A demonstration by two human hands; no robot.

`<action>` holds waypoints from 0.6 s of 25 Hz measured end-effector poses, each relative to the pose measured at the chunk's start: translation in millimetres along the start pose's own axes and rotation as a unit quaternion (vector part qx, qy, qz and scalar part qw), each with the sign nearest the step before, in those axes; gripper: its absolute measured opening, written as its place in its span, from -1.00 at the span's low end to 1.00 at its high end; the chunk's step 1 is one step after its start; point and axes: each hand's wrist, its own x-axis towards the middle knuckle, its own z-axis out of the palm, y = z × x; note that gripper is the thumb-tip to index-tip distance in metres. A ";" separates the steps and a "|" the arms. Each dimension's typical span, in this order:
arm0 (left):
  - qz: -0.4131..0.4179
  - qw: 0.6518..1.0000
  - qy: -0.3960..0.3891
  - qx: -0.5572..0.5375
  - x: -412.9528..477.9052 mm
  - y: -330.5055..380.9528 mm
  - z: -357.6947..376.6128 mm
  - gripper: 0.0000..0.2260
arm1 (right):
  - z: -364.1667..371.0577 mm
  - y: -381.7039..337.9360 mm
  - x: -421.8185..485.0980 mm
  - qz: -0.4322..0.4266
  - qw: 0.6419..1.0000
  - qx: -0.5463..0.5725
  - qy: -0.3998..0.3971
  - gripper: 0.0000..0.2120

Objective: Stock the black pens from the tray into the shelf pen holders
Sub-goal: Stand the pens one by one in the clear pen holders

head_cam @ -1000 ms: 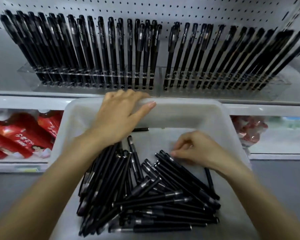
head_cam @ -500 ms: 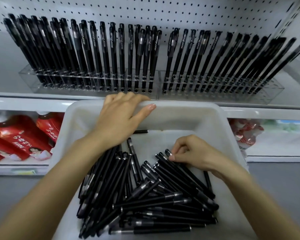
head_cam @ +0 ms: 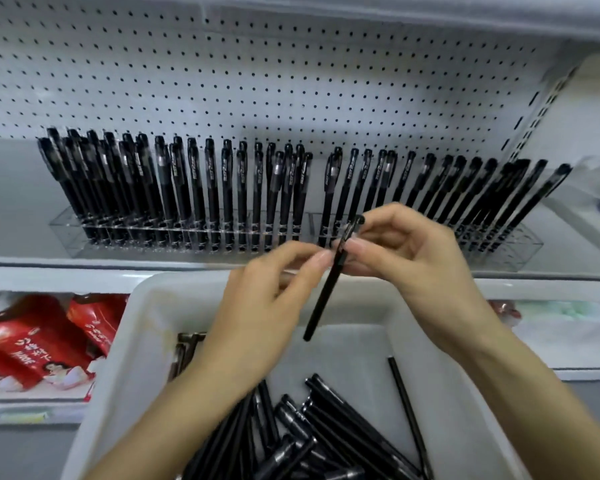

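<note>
Transfer step in hand: 1 black pen (head_cam: pixel 328 282) is pinched above the tray (head_cam: pixel 146 306) by both hands, right hand (head_cam: pixel 406 251) closed near its cap, left hand (head_cam: pixel 274 292) fingertips on its barrel; next, judged, seating it in the clear holder (head_cam: pixel 499 247) beyond the tray.

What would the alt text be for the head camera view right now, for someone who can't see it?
Both hands, left hand and right hand, hold one black pen above a white tray of loose black pens. Behind, clear shelf pen holders stand full of upright pens against a white pegboard; red packages sit lower left.
</note>
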 end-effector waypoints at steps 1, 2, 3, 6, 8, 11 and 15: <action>-0.006 1.000 -0.021 -0.007 -0.1 2.2 2.1 -0.84 | 0.9 -3.4 3.3 -0.004 1.000 0.009 0.000 -0.85; -0.017 0.999 -0.033 -0.018 -0.1 3.9 3.5 -0.90 | 1.5 -5.5 6.0 -0.007 1.000 0.015 -0.001 -0.86; -0.027 0.999 -0.036 -0.026 0.4 4.6 4.2 -0.89 | 2.0 -7.0 8.2 -0.010 1.000 0.020 -0.001 -0.87; -0.035 0.999 -0.025 -0.029 2.3 5.6 4.1 -0.86 | 2.3 -9.4 10.6 -0.016 1.000 0.016 0.001 -0.84; -0.015 1.000 -0.005 0.005 5.0 6.6 4.4 -0.90 | 3.0 -10.5 10.6 -0.027 1.000 -0.011 0.009 -0.80; 0.041 0.995 0.021 0.089 10.6 6.5 6.3 -0.93 | 3.6 -17.6 13.6 -0.069 0.996 -0.053 0.033 -0.76; 0.153 0.910 0.050 0.382 21.1 -7.2 1.3 -0.60 | -10.9 -36.9 33.2 -0.161 0.974 -0.122 0.104 -0.72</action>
